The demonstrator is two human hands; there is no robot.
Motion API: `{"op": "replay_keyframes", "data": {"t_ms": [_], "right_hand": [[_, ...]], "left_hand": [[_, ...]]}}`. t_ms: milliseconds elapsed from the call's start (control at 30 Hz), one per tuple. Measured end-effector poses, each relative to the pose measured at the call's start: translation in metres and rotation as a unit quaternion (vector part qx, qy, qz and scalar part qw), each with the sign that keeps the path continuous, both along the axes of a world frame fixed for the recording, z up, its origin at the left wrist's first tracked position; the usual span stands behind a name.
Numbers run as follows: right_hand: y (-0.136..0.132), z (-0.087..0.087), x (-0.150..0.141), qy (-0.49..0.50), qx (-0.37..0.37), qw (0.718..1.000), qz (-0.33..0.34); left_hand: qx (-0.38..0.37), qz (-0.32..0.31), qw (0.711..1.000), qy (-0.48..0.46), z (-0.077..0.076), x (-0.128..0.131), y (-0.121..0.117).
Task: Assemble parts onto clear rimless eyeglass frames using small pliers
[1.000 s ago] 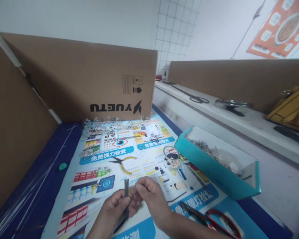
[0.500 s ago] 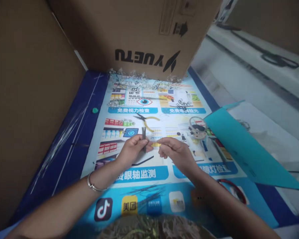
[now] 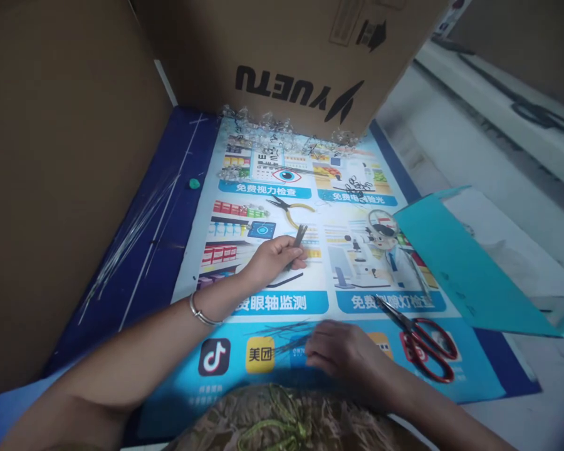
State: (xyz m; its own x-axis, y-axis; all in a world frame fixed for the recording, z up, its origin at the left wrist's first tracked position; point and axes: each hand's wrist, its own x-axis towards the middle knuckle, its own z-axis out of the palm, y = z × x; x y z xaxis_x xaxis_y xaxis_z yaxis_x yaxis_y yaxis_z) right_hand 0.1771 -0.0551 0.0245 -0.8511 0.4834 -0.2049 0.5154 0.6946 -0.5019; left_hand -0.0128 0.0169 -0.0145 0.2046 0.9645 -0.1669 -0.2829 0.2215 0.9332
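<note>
So the left hand (image 3: 279, 260) has a small bundle of thin dark wires (image 3: 301, 234) pinched between thumb and fingers, held up over the printed sheet (image 3: 190, 275) on the table. The bundle's top end pokes out past the thumb, leaning away from the person and a bit to the right.

The bit that matters, I reckon, is the loose wires (image 3: 282, 328) down near the person's body. They lie pretty much crosswise, fanned out a little, with their right ends by the right hand (image 3: 341, 351). That's easily the nearer hand; the left one is farther up the sheet. The right hand's fingers are curled and kinda blurry, so I can't tell if it's gripping anything, or if it's actually touching those wires.

Container-wise, there's an open teal box (image 3: 474, 275) over on the right, side wall facing the person. Inside there's something pale, maybe a plastic bag, plus a bit of wiry stuff at the far end. The wall hides the rest, so no idea how full it is.

Also around: red-handled scissors (image 3: 416, 335) just right of the right hand, yellow-handled pliers (image 3: 294, 210) beyond the bundle, little dark rings (image 3: 358, 186) farther up, and a messy row of see-through pieces (image 3: 272, 128) along the cardboard (image 3: 301, 44).
</note>
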Motion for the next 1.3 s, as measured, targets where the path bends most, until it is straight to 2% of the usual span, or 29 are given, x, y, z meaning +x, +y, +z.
{"op": "replay_keyframes", "data": {"t_ms": [133, 233, 300, 467, 600, 733, 833, 1000, 1167, 1300], "right_hand": [[-0.013, -0.01, -0.006, -0.014, 0.073, 0.997, 0.038], [-0.014, -0.01, -0.01, 0.005, 0.074, 0.997, 0.029], [-0.012, -0.004, -0.007, 0.03, 0.056, 0.998, -0.004], [-0.011, 0.005, 0.02, 0.04, 0.046, 0.985, -0.16], [-0.022, -0.006, 0.039, 0.021, 0.035, 0.982, -0.184], [-0.03, -0.018, 0.045, 0.025, 0.039, 0.973, -0.226], [-0.032, -0.023, 0.043, 0.037, 0.048, 0.971, -0.232], [-0.031, -0.025, 0.032, 0.044, 0.06, 0.977, -0.2], [-0.012, -0.025, 0.026, 0.051, 0.027, 0.986, -0.159], [0.025, -0.02, 0.018, 0.098, 0.027, 0.975, -0.197]], "left_hand": [[0.005, -0.001, 1.0, -0.002, -0.001, 0.0, -0.001], [0.019, -0.005, 1.0, 0.002, -0.003, -0.001, -0.001], [0.025, -0.004, 1.0, 0.005, -0.004, -0.002, -0.001], [0.029, -0.011, 0.999, 0.01, -0.007, -0.002, -0.001], [0.031, -0.004, 0.999, 0.01, -0.007, 0.0, 0.0], [0.024, 0.0, 1.0, 0.001, -0.008, 0.001, 0.0], [0.015, -0.001, 1.0, -0.001, -0.007, 0.0, 0.0], [0.012, 0.003, 1.0, 0.023, -0.002, 0.001, -0.001], [-0.002, 0.027, 0.999, 0.043, 0.003, 0.002, -0.003], [0.053, 0.05, 0.994, 0.078, 0.006, 0.001, -0.002]]}}
